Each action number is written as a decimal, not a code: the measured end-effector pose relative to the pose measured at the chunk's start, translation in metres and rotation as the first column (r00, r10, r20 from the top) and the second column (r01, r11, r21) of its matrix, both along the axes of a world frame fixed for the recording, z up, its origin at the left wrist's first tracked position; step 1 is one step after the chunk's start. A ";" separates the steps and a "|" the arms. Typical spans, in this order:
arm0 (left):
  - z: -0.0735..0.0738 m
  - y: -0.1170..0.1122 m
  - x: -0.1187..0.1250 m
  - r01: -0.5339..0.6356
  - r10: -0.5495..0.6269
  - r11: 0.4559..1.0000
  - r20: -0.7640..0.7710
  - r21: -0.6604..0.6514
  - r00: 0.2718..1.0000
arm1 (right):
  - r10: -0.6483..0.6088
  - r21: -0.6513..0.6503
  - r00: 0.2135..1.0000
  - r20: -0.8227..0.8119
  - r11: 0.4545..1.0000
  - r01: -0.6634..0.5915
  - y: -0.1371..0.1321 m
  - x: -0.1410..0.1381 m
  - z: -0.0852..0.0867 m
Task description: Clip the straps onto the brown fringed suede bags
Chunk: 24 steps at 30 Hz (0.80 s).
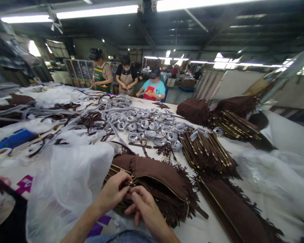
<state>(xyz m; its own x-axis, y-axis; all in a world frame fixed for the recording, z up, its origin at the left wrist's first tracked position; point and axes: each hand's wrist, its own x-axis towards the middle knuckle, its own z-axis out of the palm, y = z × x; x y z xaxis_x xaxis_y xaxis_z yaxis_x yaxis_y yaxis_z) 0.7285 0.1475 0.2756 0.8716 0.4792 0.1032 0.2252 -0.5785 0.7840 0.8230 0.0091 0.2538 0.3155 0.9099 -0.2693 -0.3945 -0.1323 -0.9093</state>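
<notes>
A brown fringed bag (157,168) lies in front of me on the table, its gold zipper part open and its fringe spread to the right. My left hand (112,190) is at the bag's left end, thumb and fingers pinched on a small gold metal fitting (130,182). Close against it, my right hand (145,206) has thumb and index finger pressed together at the same spot. Whatever the right fingertips hold is too small to make out. More brown fabric with gold zippers shows under and left of the bag.
Coiled straps in grey wrap (144,125) heap mid-table. Stacked zippered fringed bags (207,148) and another bag (233,206) lie to the right. White plastic sheeting (71,179), a tape roll (2,153) and a blue object (12,139) are left. Several people work across the table.
</notes>
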 end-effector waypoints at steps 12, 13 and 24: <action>-0.020 0.008 -0.006 0.085 -0.293 0.846 0.326 0.526 0.899 | -0.280 -0.024 0.928 -0.246 0.959 0.283 0.013 -0.008 0.013; -0.019 0.007 -0.005 0.097 -0.300 0.851 0.327 0.516 0.896 | -0.273 -0.039 0.935 -0.229 0.962 0.271 0.010 -0.006 0.015; 0.022 -0.007 0.009 0.414 -0.433 0.820 -0.046 0.396 0.900 | -0.384 -0.152 0.904 -0.190 0.921 0.359 0.003 0.001 0.021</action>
<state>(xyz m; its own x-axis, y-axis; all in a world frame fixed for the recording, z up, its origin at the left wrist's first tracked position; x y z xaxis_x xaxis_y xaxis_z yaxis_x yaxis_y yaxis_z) 0.7376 0.1405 0.2978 0.9694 -0.0235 0.2445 -0.1420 -0.8659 0.4797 0.8236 0.0123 0.2748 0.5490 0.6982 -0.4594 -0.6160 -0.0334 -0.7870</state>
